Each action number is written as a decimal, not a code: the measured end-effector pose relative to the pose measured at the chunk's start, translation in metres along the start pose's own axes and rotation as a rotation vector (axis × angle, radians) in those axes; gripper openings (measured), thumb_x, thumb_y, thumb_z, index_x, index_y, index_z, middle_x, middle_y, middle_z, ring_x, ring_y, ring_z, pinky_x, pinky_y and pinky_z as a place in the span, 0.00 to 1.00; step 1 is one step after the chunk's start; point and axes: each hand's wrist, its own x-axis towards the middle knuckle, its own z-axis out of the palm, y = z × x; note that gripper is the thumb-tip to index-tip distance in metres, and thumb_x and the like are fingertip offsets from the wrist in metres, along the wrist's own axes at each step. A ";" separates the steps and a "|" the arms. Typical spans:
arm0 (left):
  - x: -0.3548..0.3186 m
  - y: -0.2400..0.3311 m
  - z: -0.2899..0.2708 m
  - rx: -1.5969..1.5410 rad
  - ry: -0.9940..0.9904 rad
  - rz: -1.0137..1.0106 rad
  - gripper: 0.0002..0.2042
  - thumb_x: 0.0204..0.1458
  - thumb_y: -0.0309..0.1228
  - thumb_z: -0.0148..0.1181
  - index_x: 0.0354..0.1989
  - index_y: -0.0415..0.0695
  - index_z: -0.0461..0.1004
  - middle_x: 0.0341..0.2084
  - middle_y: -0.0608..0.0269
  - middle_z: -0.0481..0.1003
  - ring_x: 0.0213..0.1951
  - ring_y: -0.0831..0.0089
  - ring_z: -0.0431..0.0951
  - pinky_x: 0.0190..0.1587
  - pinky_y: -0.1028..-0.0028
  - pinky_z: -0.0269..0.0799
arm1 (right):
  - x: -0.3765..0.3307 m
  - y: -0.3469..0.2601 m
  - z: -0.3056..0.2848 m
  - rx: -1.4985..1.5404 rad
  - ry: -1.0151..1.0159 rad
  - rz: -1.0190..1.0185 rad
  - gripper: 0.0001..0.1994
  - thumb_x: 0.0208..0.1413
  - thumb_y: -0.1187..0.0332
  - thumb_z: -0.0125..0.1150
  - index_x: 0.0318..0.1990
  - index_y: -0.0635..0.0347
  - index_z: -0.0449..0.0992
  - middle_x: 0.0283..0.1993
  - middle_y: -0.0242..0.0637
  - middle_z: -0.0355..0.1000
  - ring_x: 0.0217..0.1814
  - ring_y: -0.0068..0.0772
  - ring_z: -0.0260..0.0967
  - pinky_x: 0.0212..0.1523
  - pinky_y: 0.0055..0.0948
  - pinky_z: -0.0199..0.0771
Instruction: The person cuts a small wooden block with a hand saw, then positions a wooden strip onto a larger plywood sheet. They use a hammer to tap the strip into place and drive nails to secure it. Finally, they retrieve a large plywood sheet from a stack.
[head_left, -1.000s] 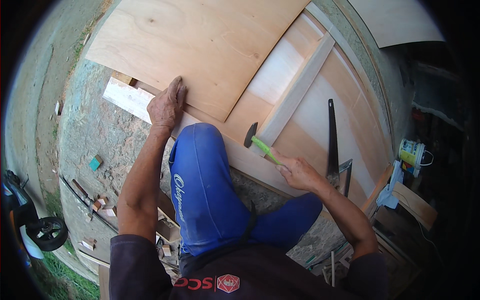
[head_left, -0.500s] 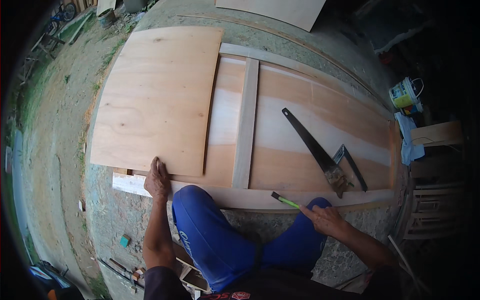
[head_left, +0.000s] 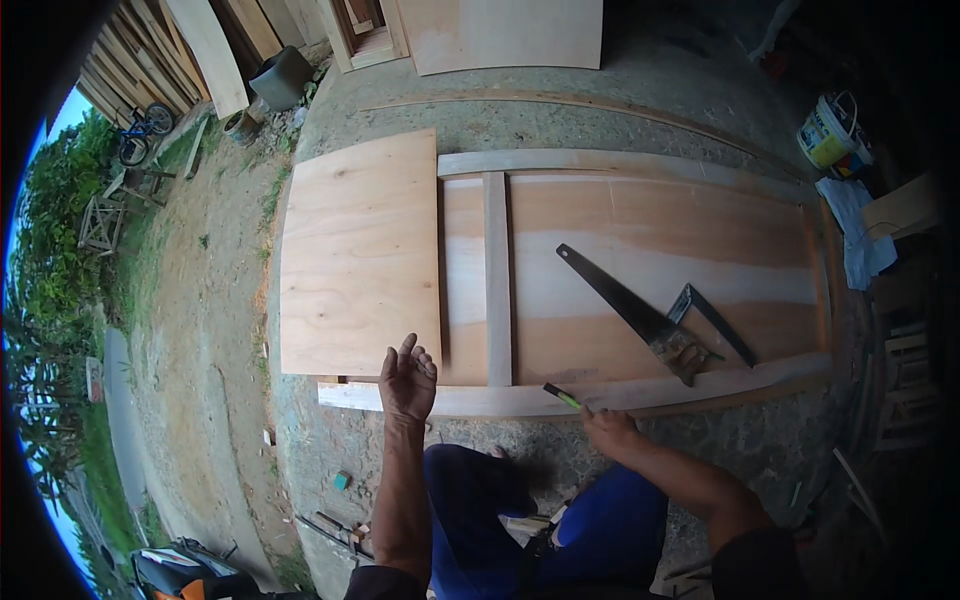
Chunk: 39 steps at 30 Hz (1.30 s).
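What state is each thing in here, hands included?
Left hand: open, empty.
Right hand: closed, gripping.
Hammer: held in right hand.
Wooden frame: partly covered.
Plywood sheet: lying over the frame's left end.
Handsaw: lying down.
Metal square: lying down.
Bucket: upright, handle raised.

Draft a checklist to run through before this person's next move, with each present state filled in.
1. Hammer gripped in the right hand: ok.
2. Left hand free of any small item: cannot tell; its fingers are half curled and nothing shows in them.
3. Left hand clear of the sheet: cannot tell; it overlaps the sheet's edge in this view.
4. Sheet covering the near rail: not ok; the rail shows beyond it.
5. Panel clear of tools: not ok; saw and square lie there.
6. Saw apart from sheet: ok.
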 end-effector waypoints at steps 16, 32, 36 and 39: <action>-0.165 -0.038 0.388 0.068 -0.081 -0.064 0.24 0.64 0.24 0.52 0.68 0.36 0.59 0.66 0.47 0.65 0.67 0.57 0.66 0.69 0.60 0.65 | -0.276 -0.035 -0.083 0.701 0.119 0.398 0.25 0.61 0.67 0.52 0.67 0.51 0.70 0.49 0.58 0.77 0.47 0.52 0.79 0.48 0.46 0.78; -0.285 0.087 0.255 0.305 0.304 -0.064 0.25 0.55 0.13 0.49 0.64 0.34 0.64 0.62 0.42 0.68 0.65 0.51 0.69 0.67 0.54 0.67 | -0.388 0.005 -0.063 1.320 0.235 1.320 0.12 0.57 0.71 0.58 0.48 0.62 0.77 0.38 0.45 0.75 0.37 0.42 0.76 0.30 0.48 0.74; -0.291 0.119 0.249 0.292 0.420 0.099 0.27 0.56 0.14 0.48 0.66 0.34 0.60 0.66 0.41 0.63 0.69 0.50 0.64 0.70 0.53 0.61 | -0.329 -0.032 -0.147 1.673 0.198 1.065 0.09 0.57 0.72 0.60 0.44 0.63 0.76 0.34 0.41 0.70 0.33 0.38 0.71 0.30 0.46 0.70; -0.266 0.119 0.259 0.239 0.469 0.132 0.28 0.56 0.15 0.47 0.68 0.34 0.57 0.68 0.41 0.61 0.71 0.51 0.61 0.72 0.54 0.58 | -0.288 -0.011 -0.178 1.815 0.295 0.952 0.08 0.59 0.69 0.59 0.44 0.61 0.75 0.33 0.39 0.70 0.31 0.36 0.70 0.29 0.43 0.70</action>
